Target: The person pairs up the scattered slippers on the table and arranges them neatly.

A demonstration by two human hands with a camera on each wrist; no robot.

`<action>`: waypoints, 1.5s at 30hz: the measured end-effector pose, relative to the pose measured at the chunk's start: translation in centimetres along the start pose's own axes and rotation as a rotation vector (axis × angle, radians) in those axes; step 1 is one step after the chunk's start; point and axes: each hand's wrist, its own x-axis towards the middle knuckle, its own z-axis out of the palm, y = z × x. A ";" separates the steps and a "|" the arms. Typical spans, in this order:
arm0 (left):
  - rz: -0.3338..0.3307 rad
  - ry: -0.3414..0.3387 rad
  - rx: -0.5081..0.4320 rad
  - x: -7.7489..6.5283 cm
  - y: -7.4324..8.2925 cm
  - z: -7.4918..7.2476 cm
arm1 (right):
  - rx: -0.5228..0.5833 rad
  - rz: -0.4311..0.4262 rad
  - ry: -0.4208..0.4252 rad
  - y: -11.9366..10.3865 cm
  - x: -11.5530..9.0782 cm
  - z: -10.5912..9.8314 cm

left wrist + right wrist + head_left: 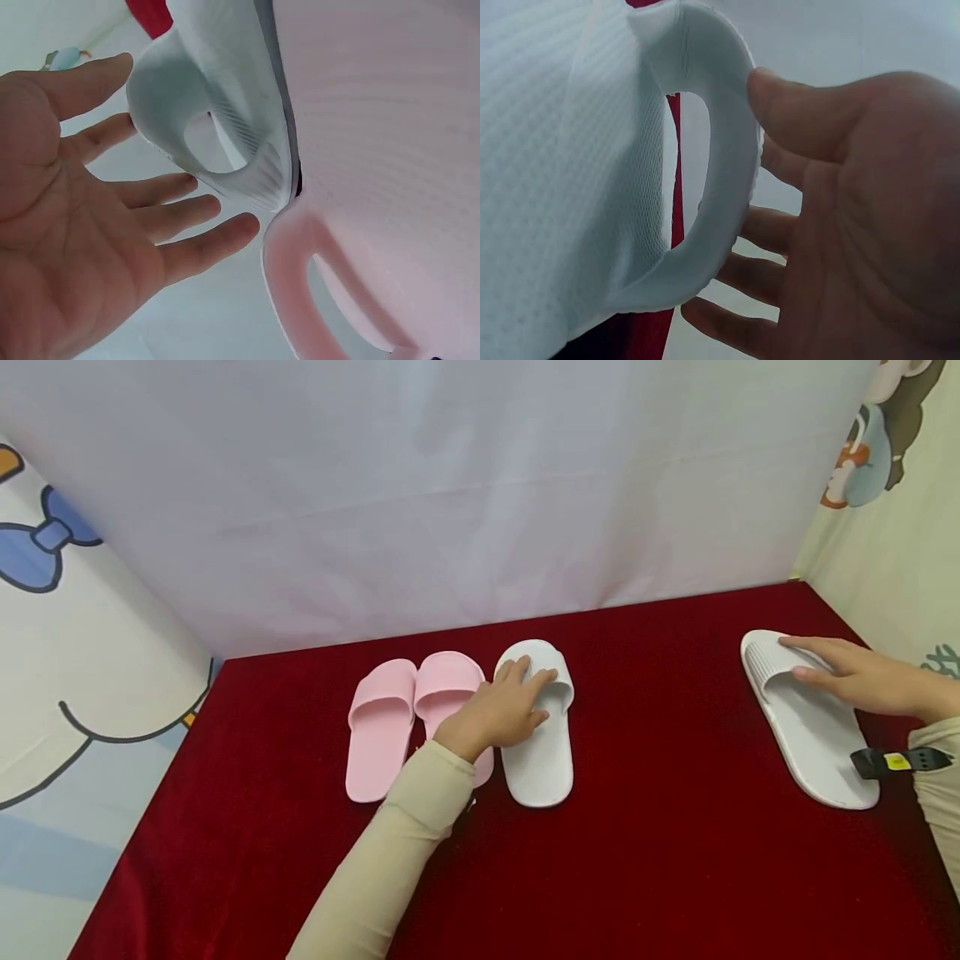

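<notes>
My left hand (501,706) is over the strap of a white slipper (540,768), fingers spread. In the left wrist view the left hand (90,210) shows its open palm, with fingertips at or near the white strap (247,112). Far to the right, my right hand (862,675) lies over the strap of another white slipper (813,739). The right wrist view shows the right hand (840,210) with its thumb against the strap edge (731,142) and its other fingers stretched along the outside, partly hidden by the strap.
Two pink slippers (378,747) stand side by side left of the nearer white one; my left forearm partly covers one. Dark red cloth (645,860) lies under everything. A pale curtain (450,510) hangs behind, with printed cloth at both sides. A black strap (900,762) is on my right wrist.
</notes>
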 end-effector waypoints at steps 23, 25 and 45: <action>0.057 0.087 -0.104 0.6 -0.3 0.7 | -0.058 -0.086 0.090 0.6 -0.6 0.7; 0.061 0.090 -0.102 0.2 -0.3 0.7 | -0.079 -0.106 0.099 0.6 -0.6 0.6; 0.233 0.184 -0.101 -3.8 -0.1 1.4 | -0.186 -0.125 0.059 -0.2 -1.4 0.1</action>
